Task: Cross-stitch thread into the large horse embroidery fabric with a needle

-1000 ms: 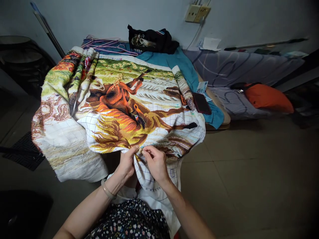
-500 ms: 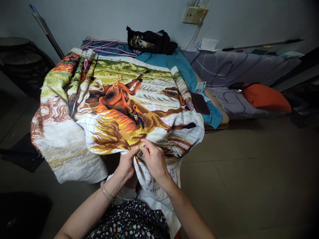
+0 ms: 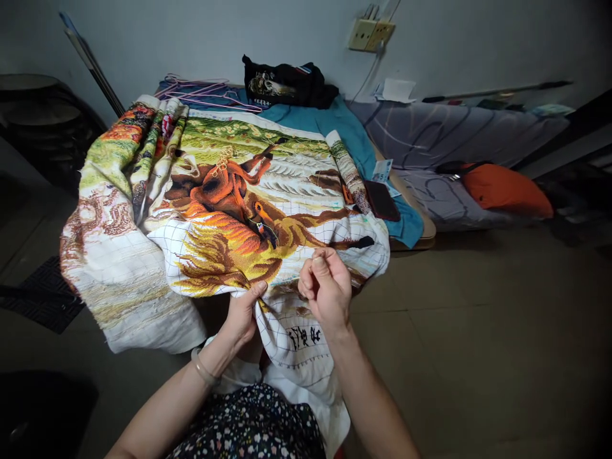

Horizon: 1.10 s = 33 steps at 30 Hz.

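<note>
A large cross-stitch cloth [image 3: 306, 220], partly stitched with horses over a printed grid, spreads in front of me, its left part bunched in folds and its right edge rolled. My left hand [image 3: 245, 312] grips the near edge, thumb on top and fingers hidden beneath. Raised just above the cloth to the right is my right hand [image 3: 327, 284], its fingers pinched together. Whatever it pinches is too small to make out. Loose orange-brown thread [image 3: 222, 162] lies on the stitched horse. Dark stitched characters [image 3: 306, 336] show on the hanging part below my right hand.
Behind the cloth lie a black bag [image 3: 289, 83], pink hangers [image 3: 205, 89] and a teal cloth [image 3: 349, 124]. A dark phone-like object [image 3: 382, 201] rests at the right. Farther right, an orange bag [image 3: 507, 191] sits on a grey patterned cover [image 3: 421, 191].
My right hand has moved away from my left, up and to the right, its fingers still pinched. My left hand keeps its hold on the cloth's edge.
</note>
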### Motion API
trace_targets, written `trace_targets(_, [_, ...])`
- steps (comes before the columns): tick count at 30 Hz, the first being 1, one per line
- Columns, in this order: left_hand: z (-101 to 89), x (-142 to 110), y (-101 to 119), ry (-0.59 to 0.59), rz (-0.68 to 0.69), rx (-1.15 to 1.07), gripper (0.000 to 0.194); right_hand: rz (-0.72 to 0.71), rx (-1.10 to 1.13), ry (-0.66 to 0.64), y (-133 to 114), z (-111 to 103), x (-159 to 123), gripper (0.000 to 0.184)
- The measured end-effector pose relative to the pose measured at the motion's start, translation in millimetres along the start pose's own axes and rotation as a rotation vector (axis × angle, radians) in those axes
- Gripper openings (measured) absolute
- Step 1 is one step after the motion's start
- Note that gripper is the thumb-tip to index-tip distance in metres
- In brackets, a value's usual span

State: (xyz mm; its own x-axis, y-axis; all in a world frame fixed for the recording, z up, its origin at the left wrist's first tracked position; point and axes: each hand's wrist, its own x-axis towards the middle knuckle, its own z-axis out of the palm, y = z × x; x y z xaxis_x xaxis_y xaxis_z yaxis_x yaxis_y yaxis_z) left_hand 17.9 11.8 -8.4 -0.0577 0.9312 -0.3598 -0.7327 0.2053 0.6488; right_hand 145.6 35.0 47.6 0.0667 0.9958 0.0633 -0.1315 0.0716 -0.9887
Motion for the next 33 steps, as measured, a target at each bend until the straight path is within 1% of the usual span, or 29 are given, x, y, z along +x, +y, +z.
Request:
trace_targets(1, [0.2,0.2,-0.1,0.001,0.006,-0.002,0.035,-0.016,-0.023,-0.011,1.3,-3.7,-1.3,0.025])
trace_targets(3, [0.6,0.7,0.0,0.009,0.004,-0.004,0.036,-0.036,-0.143,-0.094,7.4,-10.1,-5.7,0.024])
trace_targets(6, [1.6,0.7,0.9,0.029,-0.001,-0.007,0.038,-0.086,-0.453,-0.276,18.4,-15.8,-12.5,0.018])
trace_targets(8, [2.3,0.4,1.3,0.042,-0.002,-0.009,0.038,-0.158,-0.62,-0.335,22.9,-16.5,-14.9,0.018])
trace_targets(11, [2.9,0.4,1.5,0.047,-0.008,-0.012,0.038,-0.245,-0.727,-0.324,24.3,-14.5,-15.6,0.023])
trace_targets(16, [3.4,0.7,2.1,0.044,-0.017,-0.017,0.039,-0.301,-0.777,-0.305,22.0,-10.7,-15.4,0.025])
trace_targets(24, [3.9,0.4,2.4,0.053,-0.033,-0.024,0.038,-0.326,-0.869,-0.32,19.4,-8.3,-16.4,0.027])
trace_targets(29, [4.1,-0.1,2.1,0.056,-0.031,-0.024,0.039,-0.29,-0.887,-0.33,23.7,-10.2,-12.8,0.021])
trace_targets(33, [5.4,0.3,2.5,0.063,-0.01,-0.023,0.045,-0.337,-0.879,-0.317,25.4,-11.8,-10.7,0.021])
